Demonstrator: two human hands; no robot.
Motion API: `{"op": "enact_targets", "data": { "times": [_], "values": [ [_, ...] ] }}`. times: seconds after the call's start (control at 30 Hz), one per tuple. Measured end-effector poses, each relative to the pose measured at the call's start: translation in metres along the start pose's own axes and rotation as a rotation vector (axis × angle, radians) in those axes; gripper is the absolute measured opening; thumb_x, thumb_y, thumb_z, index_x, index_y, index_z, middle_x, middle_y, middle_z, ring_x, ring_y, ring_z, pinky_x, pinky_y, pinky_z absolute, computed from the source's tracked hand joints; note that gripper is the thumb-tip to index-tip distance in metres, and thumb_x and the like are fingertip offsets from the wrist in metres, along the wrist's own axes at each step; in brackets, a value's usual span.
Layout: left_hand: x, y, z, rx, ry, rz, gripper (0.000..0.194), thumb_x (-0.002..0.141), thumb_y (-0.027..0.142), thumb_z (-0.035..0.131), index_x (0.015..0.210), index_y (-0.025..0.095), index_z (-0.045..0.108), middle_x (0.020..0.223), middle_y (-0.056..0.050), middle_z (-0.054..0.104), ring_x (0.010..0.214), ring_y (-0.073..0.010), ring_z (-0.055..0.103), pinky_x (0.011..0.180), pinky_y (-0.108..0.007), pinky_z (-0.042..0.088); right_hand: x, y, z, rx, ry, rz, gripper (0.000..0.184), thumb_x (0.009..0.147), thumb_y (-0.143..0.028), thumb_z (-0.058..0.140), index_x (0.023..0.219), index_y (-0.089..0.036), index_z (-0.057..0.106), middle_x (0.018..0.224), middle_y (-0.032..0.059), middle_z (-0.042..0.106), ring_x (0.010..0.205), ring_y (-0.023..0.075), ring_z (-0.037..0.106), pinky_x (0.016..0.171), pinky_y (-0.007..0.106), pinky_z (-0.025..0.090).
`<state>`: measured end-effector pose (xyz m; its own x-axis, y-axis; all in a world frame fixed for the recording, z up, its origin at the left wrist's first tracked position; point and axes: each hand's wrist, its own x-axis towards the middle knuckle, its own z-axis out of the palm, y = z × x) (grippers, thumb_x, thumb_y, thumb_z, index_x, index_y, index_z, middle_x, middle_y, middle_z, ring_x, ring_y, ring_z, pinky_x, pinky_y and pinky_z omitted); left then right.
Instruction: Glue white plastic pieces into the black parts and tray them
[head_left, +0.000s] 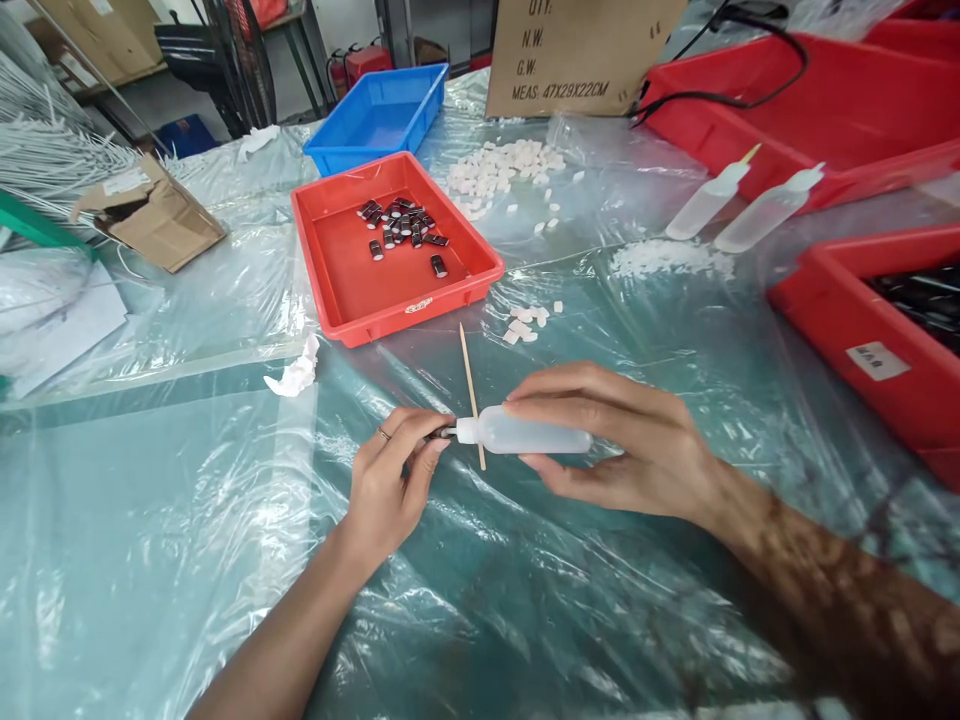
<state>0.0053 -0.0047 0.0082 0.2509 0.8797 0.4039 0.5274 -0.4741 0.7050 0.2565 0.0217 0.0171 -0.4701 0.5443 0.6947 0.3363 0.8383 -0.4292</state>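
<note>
My right hand (622, 440) is wrapped round a small translucent squeeze bottle (532, 437) held sideways, its white nozzle pointing left. My left hand (394, 480), a ring on one finger, pinches a small dark part (442, 433) right at the nozzle tip. A thin wooden stick (472, 395) lies on the plastic sheet just behind the nozzle. Farther back, an orange-red tray (352, 290) holds several similar dark parts (401, 225).
A blue tray (330, 150) and a cardboard box (577, 55) stand behind. Small white pieces (502, 170) are scattered in piles, with a few (529, 322) nearer. Two more squeeze bottles (739, 205) lie at right beside red bins (847, 300). A crumpled tissue (298, 372) lies left.
</note>
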Motion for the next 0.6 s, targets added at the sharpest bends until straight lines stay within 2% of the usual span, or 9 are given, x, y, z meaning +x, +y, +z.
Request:
{"op": "enact_targets", "data": {
  "times": [0.17,0.3,0.47,0.6],
  "values": [
    [0.0000,0.0005,0.0002,-0.018,-0.005,0.003,0.023,0.094,0.013,0.055,0.111,0.025,0.065,0.097,-0.004,0.068,0.072,-0.0125,0.063,0.062,-0.024,0.051,0.0005,-0.0041,-0.0002,-0.047,0.010,-0.005,0.073,0.093,-0.012,0.074,0.159,-0.039,0.055,0.116,0.0042,0.077,0.098,0.0224,0.080,0.082,0.036,0.072],
    [-0.0004,0.0008,0.0013,-0.043,0.018,0.002,0.023,0.095,0.015,0.053,0.111,0.025,0.065,0.096,-0.003,0.067,0.069,-0.0110,0.061,0.061,-0.023,0.051,-0.0002,-0.0090,0.0006,-0.049,0.018,-0.003,0.072,0.096,-0.014,0.073,0.160,-0.039,0.053,0.119,0.0051,0.077,0.100,0.0236,0.080,0.081,0.037,0.072],
    [0.0000,0.0017,0.0020,-0.049,0.033,-0.007,0.020,0.096,0.017,0.052,0.109,0.025,0.066,0.095,-0.002,0.066,0.063,-0.0088,0.059,0.058,-0.022,0.049,-0.0025,-0.0101,0.0018,-0.035,0.038,-0.021,0.071,0.096,-0.012,0.073,0.161,-0.033,0.055,0.117,0.0080,0.076,0.099,0.0236,0.079,0.079,0.037,0.072],
    [-0.0006,0.0013,0.0013,-0.042,0.030,-0.004,0.022,0.096,0.015,0.052,0.109,0.025,0.066,0.097,-0.003,0.067,0.066,-0.0101,0.062,0.059,-0.023,0.051,-0.0026,-0.0091,-0.0004,-0.004,-0.006,0.010,0.070,0.098,-0.013,0.071,0.161,-0.038,0.054,0.119,0.0065,0.075,0.102,0.0222,0.079,0.082,0.034,0.073]
  ]
}}
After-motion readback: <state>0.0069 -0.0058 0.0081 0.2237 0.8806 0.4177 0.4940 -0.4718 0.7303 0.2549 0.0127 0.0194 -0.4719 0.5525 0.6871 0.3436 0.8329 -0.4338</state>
